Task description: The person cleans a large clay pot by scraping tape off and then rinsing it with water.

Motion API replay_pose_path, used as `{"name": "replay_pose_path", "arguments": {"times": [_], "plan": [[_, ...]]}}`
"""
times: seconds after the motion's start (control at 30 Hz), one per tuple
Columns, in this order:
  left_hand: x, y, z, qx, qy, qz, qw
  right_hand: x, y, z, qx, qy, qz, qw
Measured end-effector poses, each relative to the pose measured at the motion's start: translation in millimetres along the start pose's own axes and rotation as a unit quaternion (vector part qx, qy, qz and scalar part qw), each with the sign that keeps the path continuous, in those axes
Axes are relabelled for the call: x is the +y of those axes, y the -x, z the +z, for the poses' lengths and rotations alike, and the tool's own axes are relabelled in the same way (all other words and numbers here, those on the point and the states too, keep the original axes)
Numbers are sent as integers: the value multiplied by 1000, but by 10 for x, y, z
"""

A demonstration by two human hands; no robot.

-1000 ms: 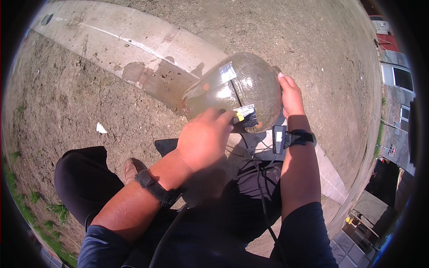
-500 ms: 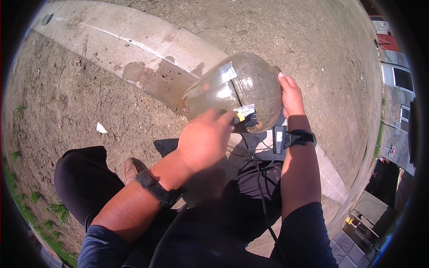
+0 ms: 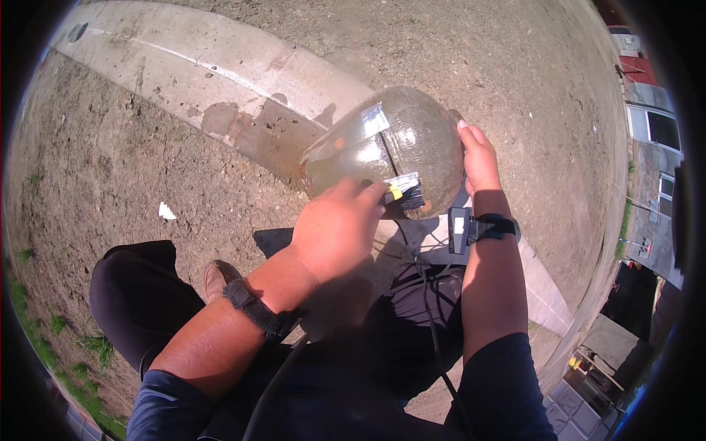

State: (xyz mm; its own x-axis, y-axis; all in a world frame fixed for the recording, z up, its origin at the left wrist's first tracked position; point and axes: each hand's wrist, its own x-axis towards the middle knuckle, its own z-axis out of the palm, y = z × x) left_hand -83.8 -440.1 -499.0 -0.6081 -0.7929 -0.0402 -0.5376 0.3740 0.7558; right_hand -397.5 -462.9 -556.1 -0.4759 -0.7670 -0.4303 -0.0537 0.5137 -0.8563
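A large rounded, shiny vessel (image 3: 430,140), greenish-brown and partly see-through, lies tilted before me with its broad end to the right. A dark line runs across it between a silvery patch (image 3: 373,118) and a lower white-and-black patch (image 3: 412,192). My left hand (image 3: 334,228) is closed at the vessel's lower side, its fingers around a small yellow-and-black tool (image 3: 397,192) whose kind I cannot make out. The tool meets the lower patch. My right hand (image 3: 482,158) rests along the vessel's right side, fingers stretched and partly hidden behind it.
A pale concrete strip (image 3: 184,59) with wet stains crosses the dry soil (image 3: 95,140). A white scrap (image 3: 167,211) lies on the soil at left. Black cables (image 3: 432,316) hang over my lap. Buildings (image 3: 654,147) stand at the far right.
The hands and the vessel hold almost the same position. Only a very slight shift of the tool and the lower patch shows.
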Motion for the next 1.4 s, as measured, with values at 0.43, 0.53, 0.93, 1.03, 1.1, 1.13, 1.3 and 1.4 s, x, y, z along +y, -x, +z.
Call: {"name": "replay_pose_path", "arguments": {"times": [0.43,0.53,0.93,1.03,1.1,1.13,1.3,1.4], "plan": [[6,6,-4,3,-11,1,1000,-53,62,33,2,-2,-2,1000],[-7,6,-4,5,-11,4,1000,-60,62,43,-6,-9,-3,1000],[-49,37,40,2,4,-5,1000,-89,81,29,-6,3,2,1000],[-63,42,45,-3,5,-9,1000,-66,64,28,3,0,-1,1000],[-71,42,42,-6,4,-11,1000,-66,57,34,0,2,0,1000],[-75,42,38,-6,6,-10,1000,-65,55,36,-2,4,1,1000],[-127,53,45,-2,11,-6,1000,-69,62,37,-2,3,-1,1000],[-128,44,28,-6,6,-2,1000,-69,63,54,6,-5,-8,1000]]}}
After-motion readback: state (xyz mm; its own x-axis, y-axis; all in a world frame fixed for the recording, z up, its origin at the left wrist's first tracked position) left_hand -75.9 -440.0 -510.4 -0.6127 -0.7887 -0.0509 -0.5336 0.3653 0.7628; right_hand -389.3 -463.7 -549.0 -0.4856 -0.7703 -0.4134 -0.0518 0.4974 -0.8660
